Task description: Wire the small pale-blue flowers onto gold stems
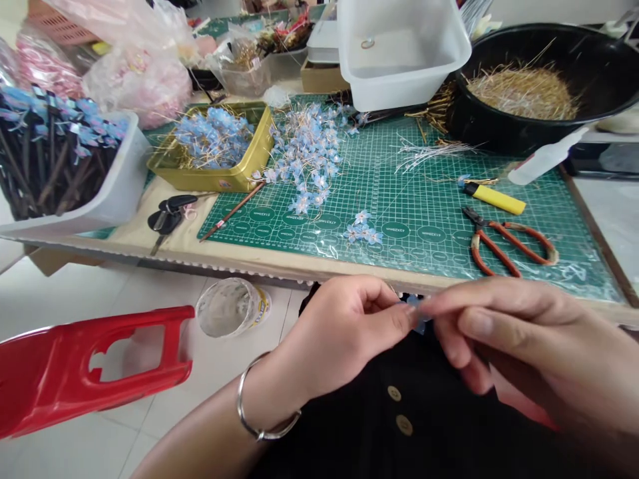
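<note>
A small blue flower [419, 320] is pinched at the fingertips of my left hand [357, 326], in front of the table edge. My right hand [519, 339] touches the same flower with its index finger; its thumb is close by and the other fingers curl below. On the green cutting mat [399, 193] lie a small cluster of blue flowers [363, 229] and a larger pile of blue flowers [312, 150]. More of them fill a gold tin [239, 176]. Orange-handled pliers [514, 243] and a yellow lighter [496, 197] rest at the right.
Left on the table are a white bin [120, 173] of dark stems and black scissors [170, 216]. Behind stand a white tub [404, 80] and a black basin [524, 126] of straw. A red stool [64, 379] and a clear bucket [227, 309] are on the floor.
</note>
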A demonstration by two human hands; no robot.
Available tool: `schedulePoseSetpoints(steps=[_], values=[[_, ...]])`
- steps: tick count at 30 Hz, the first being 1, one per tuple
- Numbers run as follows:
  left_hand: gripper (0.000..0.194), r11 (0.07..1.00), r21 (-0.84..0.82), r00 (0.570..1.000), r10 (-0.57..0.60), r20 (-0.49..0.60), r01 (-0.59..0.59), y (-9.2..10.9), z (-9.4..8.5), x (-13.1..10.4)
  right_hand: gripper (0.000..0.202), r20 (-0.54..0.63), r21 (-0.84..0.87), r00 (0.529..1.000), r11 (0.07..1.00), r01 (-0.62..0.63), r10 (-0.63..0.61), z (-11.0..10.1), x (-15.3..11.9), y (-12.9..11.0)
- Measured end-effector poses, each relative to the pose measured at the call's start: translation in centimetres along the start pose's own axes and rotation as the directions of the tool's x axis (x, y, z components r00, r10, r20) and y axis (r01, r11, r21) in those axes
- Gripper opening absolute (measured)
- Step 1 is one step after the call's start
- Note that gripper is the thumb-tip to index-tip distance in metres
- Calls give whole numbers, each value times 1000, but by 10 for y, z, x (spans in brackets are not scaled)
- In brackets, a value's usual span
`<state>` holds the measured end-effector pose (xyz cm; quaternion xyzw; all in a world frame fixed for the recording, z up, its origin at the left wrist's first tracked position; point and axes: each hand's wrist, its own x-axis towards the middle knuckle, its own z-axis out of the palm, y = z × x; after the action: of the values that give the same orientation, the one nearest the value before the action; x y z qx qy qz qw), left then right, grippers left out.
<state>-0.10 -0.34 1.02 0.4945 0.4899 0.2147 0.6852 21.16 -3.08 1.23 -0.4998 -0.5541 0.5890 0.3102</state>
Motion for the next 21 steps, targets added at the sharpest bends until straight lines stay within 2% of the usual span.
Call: schedulePoseSetpoints(steps=[2, 3, 5, 8, 10, 12, 17, 21], values=[[26, 1000, -10, 1000, -6, 24, 6, 1, 0, -1, 20, 155, 336, 979, 925, -176, 130, 5, 6, -4], [25, 1000, -26, 999, -16, 44, 17, 2, 0, -1, 16, 192, 432, 966, 869, -240, 172, 6, 7, -5], [23, 995, -87, 994, -45, 103, 54, 2, -2, -2, 18, 144, 463, 966, 848, -258, 215, 7, 9, -5], [21, 977, -187, 981, -72, 181, 106, 0, -5, -3, 32, -40, 323, 980, 931, -170, 193, 6, 7, -4], [18, 976, -190, 981, -67, 182, 102, 0, -6, -4, 39, -120, 188, 981, 974, -129, 153, 6, 4, -4], [14, 985, -153, 987, -53, 151, 76, 0, -5, -5, 38, -123, 126, 980, 982, -140, 156, 6, 1, -5], [13, 1000, 13, 999, 7, 46, -8, 1, -1, -9, 26, -16, 76, 987, 985, -157, 159, 5, -9, -3], [14, 998, 57, 999, 40, 13, -40, 1, 0, -12, 32, -107, -163, 994, 987, 3, -20, 8, -12, -4]])
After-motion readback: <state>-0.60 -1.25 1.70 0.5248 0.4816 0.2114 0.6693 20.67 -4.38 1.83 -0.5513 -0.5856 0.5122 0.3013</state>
